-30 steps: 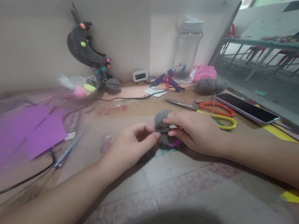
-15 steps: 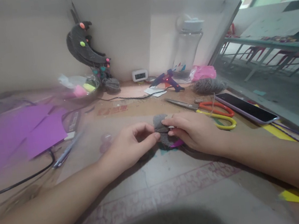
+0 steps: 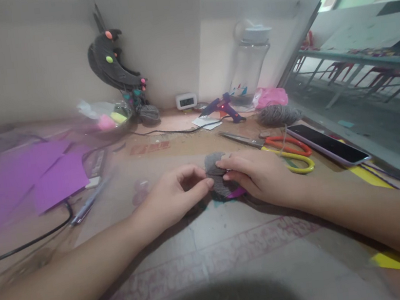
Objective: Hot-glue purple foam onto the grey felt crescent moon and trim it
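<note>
Between my two hands, above the middle of the table, is a small piece wrapped in grey yarn [image 3: 221, 186], with a bit of purple showing at its lower right edge. My left hand [image 3: 181, 190] pinches its left side between thumb and forefinger. From the other side, my right hand [image 3: 253, 175] grips it, fingertips pressed on the grey surface. The inner fingers of both hands are partly hidden. Scissors [image 3: 288, 150] with orange and yellow handles lie just beyond my right hand, blades pointing left.
A glue gun [image 3: 223, 107] with a red light, a small clock [image 3: 186, 101] and a clear bottle [image 3: 249, 62] stand along the wall. Grey yarn [image 3: 279, 115] and a phone [image 3: 328, 144] are at right. Purple sheets [image 3: 59, 176] and a pen [image 3: 89, 204] lie left.
Both hands stay nearly where they were, still holding the yarn-wrapped piece. My right fingertips have shifted very slightly left on it, and the whole view has moved a little.
</note>
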### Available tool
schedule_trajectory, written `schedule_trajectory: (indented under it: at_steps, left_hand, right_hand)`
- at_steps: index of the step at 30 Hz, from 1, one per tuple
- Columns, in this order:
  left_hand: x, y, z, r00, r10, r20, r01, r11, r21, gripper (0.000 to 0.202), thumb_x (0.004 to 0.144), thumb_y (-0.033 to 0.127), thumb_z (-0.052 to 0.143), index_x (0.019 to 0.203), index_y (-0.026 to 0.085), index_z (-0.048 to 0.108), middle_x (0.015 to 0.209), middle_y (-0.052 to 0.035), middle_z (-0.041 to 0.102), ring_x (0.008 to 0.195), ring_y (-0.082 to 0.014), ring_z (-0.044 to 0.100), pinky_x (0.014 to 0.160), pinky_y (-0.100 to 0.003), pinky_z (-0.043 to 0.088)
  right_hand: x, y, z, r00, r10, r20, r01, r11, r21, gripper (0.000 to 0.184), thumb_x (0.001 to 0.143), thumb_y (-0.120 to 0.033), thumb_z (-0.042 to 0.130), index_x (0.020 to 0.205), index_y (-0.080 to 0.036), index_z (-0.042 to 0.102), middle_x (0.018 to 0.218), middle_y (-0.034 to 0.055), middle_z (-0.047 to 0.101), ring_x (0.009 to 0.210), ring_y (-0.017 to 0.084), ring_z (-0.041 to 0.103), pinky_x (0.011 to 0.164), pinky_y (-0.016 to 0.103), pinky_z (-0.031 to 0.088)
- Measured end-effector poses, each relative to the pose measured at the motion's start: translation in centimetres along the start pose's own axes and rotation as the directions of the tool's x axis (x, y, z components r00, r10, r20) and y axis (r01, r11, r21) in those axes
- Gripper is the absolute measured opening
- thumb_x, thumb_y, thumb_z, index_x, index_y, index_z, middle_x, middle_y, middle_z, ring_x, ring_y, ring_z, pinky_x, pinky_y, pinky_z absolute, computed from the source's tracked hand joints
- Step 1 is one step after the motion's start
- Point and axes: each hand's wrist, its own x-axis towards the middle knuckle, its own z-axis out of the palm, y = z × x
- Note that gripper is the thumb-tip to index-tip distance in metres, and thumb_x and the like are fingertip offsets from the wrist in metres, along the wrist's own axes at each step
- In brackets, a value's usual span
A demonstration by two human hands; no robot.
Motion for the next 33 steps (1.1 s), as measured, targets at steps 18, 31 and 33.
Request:
schedule_trajectory:
  at_steps: [18,31,33]
  left_hand:
    - [0.6,0.2,-0.1,0.998,-0.023,-0.053,0.014,0.989,-0.150,0.026,0.090,0.042,0.058,0.080,0.019,0.067,0.075,0.0003,0.068,0.071,-0.0129,0.061,0.068,-0.024,0.047]
    - [0.2,0.4,0.0,1.000,0.003,-0.015,-0.003,1.000,-0.024,0.021,0.087,0.041,0.062,0.085,0.020,0.068,0.082,-0.0007,0.070,0.075,-0.0150,0.062,0.070,-0.026,0.047]
    - [0.2,0.4,0.0,1.000,0.003,-0.004,-0.003,1.000,-0.027,0.022,0.087,0.042,0.062,0.087,0.020,0.067,0.083,-0.0007,0.070,0.076,-0.0150,0.062,0.070,-0.026,0.047]
  right_hand:
    - [1.2,-0.3,-0.2,0.845,0.479,0.237,-0.530,0.690,0.493,0.031,0.085,-0.035,0.059,0.060,-0.019,0.052,0.061,-0.0027,0.049,0.059,0.011,0.046,0.057,0.025,0.036]
    - [1.1,-0.6,-0.4,0.716,0.586,0.379,-0.688,0.504,0.521,0.032,0.088,-0.044,0.057,0.067,-0.020,0.054,0.052,-0.0049,0.051,0.046,0.010,0.046,0.047,0.024,0.034]
    - [1.1,-0.6,-0.3,0.719,0.582,0.381,-0.686,0.505,0.524,0.032,0.088,-0.043,0.056,0.066,-0.020,0.053,0.052,-0.0053,0.050,0.046,0.009,0.045,0.046,0.023,0.033]
